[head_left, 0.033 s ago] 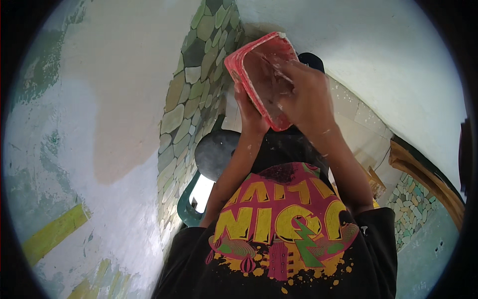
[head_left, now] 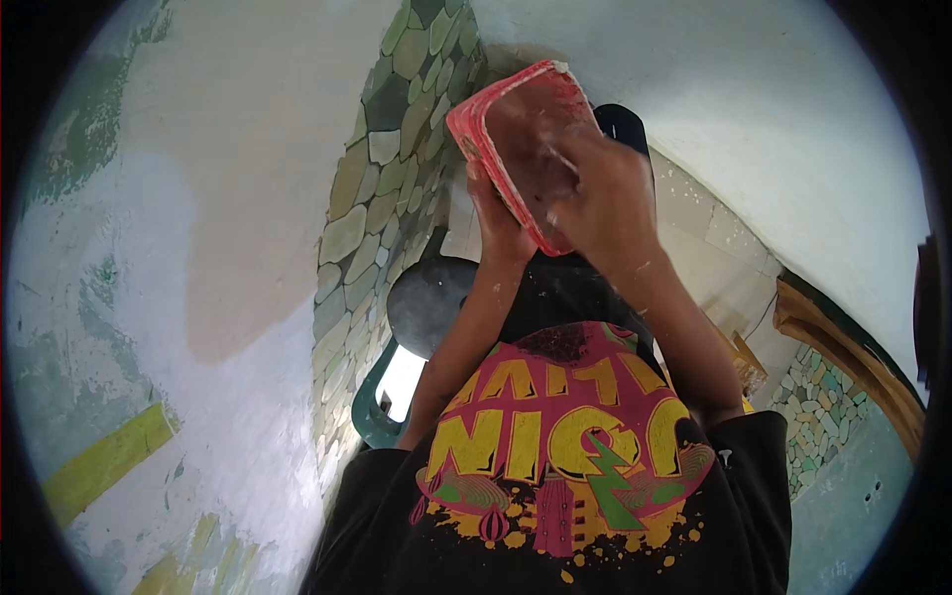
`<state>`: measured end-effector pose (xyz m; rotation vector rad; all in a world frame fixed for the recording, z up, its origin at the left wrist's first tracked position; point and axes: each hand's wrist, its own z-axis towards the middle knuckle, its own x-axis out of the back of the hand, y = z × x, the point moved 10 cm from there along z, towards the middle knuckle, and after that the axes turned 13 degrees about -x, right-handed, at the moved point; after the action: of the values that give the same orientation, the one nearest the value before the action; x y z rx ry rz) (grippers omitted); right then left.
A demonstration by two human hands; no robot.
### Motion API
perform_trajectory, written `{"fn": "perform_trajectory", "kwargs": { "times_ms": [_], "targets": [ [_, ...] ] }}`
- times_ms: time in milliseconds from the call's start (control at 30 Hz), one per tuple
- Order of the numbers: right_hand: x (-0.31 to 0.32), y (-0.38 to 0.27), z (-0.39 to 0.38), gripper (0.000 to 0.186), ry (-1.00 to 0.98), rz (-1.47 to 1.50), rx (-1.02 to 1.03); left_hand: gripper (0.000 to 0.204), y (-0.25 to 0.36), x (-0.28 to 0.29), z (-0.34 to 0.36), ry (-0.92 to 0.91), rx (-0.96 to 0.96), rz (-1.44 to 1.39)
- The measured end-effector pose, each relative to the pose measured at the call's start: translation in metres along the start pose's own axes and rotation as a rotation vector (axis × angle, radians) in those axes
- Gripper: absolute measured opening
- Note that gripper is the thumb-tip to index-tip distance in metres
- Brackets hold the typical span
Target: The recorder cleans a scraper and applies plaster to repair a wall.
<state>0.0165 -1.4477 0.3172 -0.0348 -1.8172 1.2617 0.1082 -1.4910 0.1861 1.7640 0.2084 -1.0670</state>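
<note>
A red rectangular plastic tub (head_left: pixel 474 139), its rim caked with whitish residue, is held tilted in front of me at the upper middle. My left hand (head_left: pixel 499 220) grips it from its left side and underneath, with part of the fingers hidden behind the wall. Over the opening, my right hand (head_left: pixel 607 193) reaches in with curled, whitish-smeared fingers. Those fingers are somewhat blurred, and whatever they hold inside the tub cannot be made out. The tub's inside looks brownish and dusty with pale smears.
At left stands a wall (head_left: pixel 238 198) with a beige patch and peeling paint, beside a strip of stone cladding (head_left: pixel 347 228). A dark round seat-like object (head_left: pixel 426 307) is left of my forearm. Brown curved trim (head_left: pixel 843 342) and pebbled surfacing (head_left: pixel 818 402) lie right.
My right hand has shifted slightly within the tub's opening, its fingers in a somewhat different pose. The tub and my left hand are almost where they were.
</note>
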Motion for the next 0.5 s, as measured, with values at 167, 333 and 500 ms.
{"fn": "perform_trajectory", "kwargs": {
  "times_ms": [167, 333, 500],
  "targets": [
    [0.007, 0.016, -0.007, 0.034, -0.008, 0.353, -0.163, 0.088, -0.002, 0.011, 0.006, -0.007, 0.007, -0.174],
    [-0.005, 0.031, -0.006, 0.035, -0.057, 0.216, -0.229, 0.089, -0.005, 0.004, 0.009, 0.034, 0.015, -0.26],
    [0.02, 0.018, -0.011, 0.041, 0.147, 0.106, -0.068, 0.081, -0.002, 0.009, 0.01, 0.045, -0.03, -0.126]
  ]
}}
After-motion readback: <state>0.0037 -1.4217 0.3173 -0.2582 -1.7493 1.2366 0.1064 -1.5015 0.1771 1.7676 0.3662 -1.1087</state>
